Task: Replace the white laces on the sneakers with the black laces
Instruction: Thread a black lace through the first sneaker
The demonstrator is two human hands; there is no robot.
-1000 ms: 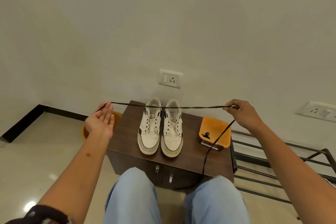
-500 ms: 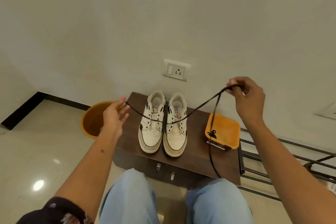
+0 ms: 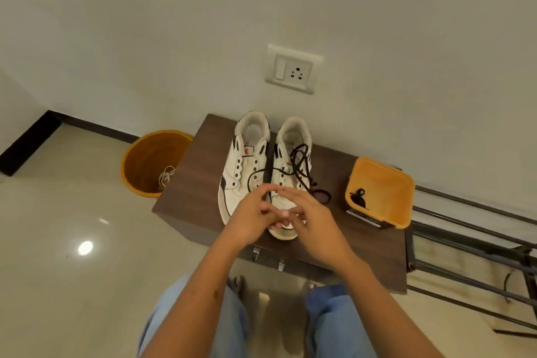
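Two white sneakers with empty eyelets stand side by side on a dark wooden cabinet [image 3: 189,200], the left sneaker [image 3: 247,160] and the right sneaker [image 3: 292,139]. A black lace [image 3: 302,166] lies in loose loops over the right sneaker and trails onto the cabinet beside it. My left hand [image 3: 252,218] and my right hand [image 3: 311,218] meet above the sneakers' toes. Their fingertips pinch the lace close together. The toes are partly hidden behind my hands. A second black lace [image 3: 359,197] lies bundled in an orange tray [image 3: 383,183] to the right.
On the floor left of the cabinet stands an orange bin [image 3: 145,154] with white laces [image 3: 165,176] inside. A dark metal rack [image 3: 470,241] runs along the right side. A wall socket [image 3: 292,70] sits above the sneakers. My knees are close to the cabinet front.
My hands, held wide apart with the lace stretched between them, have come down and together over the sneakers' toes. The lace has gone slack and now drapes over the right sneaker.
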